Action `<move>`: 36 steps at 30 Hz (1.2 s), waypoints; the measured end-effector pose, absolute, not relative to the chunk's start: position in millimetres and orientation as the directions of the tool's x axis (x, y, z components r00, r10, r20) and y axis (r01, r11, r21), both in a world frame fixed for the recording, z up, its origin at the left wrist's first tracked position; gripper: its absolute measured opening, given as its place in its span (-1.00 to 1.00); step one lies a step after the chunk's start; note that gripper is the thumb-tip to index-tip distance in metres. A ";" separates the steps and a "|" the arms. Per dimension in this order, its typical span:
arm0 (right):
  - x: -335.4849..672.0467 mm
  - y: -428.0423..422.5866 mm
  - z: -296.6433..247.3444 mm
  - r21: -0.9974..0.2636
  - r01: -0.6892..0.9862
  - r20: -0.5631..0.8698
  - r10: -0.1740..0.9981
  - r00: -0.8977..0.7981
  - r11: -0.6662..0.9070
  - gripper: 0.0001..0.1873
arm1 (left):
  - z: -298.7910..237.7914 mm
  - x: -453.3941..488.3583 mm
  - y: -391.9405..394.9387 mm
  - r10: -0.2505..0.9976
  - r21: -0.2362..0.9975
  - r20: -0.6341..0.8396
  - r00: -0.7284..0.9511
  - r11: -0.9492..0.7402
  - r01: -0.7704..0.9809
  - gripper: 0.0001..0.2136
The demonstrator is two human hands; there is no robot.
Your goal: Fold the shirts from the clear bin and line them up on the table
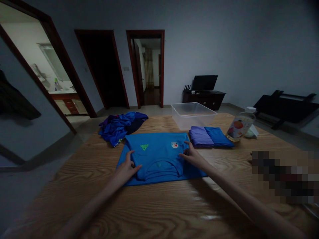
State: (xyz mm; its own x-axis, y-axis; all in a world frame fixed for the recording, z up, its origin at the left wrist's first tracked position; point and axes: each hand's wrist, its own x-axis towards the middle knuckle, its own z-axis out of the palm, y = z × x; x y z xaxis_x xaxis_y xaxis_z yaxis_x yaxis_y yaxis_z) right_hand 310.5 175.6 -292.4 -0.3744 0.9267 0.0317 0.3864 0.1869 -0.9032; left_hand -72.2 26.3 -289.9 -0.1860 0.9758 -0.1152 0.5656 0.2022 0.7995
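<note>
A blue T-shirt (159, 152) lies partly folded on the wooden table in front of me, its round collar toward me. A green logo and a small round badge show on its upper face. At the shirt's left side, my left hand (127, 168) rests with thumb and fingers spread on the cloth. Over the right side, my right hand (193, 155) touches the fabric near the badge, thumb and index finger apart. Neither hand appears to pinch the cloth, though some of the lower fingers are hidden.
Crumpled dark blue clothes (122, 125) lie at the back left of the table (159, 209). Behind the shirt stands a clear plastic bin (193, 116). Folded purple cloth (201, 136), folded blue cloth (218, 136) and a large bottle (240, 126) sit to the right. A blurred patch covers something at far right.
</note>
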 end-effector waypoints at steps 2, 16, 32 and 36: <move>315.5 174.0 -290.6 -0.838 0.441 0.124 0.899 -0.419 0.321 -0.14 | -290.9 -69.8 16.8 0.988 0.765 -0.057 -0.146 0.137 0.629 -0.33; 337.0 124.8 -275.7 -0.233 0.631 0.267 0.673 -0.690 0.740 -0.48 | -281.7 -81.4 -28.8 0.955 0.285 0.237 0.177 -0.243 0.927 -0.67; 339.9 131.1 -282.1 0.069 0.315 0.254 0.289 -0.923 0.947 -0.72 | -284.8 -94.6 -19.5 0.833 -0.325 0.133 0.537 -0.475 0.818 -0.55; 336.8 128.8 -284.0 -0.077 0.397 0.294 0.402 -0.867 0.914 -0.66 | -275.4 -89.1 -16.9 0.869 -0.137 0.186 0.459 -0.440 0.888 -0.67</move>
State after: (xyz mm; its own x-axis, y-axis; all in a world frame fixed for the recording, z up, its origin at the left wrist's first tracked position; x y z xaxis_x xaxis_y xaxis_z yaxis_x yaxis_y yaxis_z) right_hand 336.8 128.8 -284.0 -0.8671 0.4017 0.2945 0.3975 0.9144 -0.0770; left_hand -89.1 -16.9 -275.4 0.4593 0.8687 0.1857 0.8875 -0.4400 -0.1366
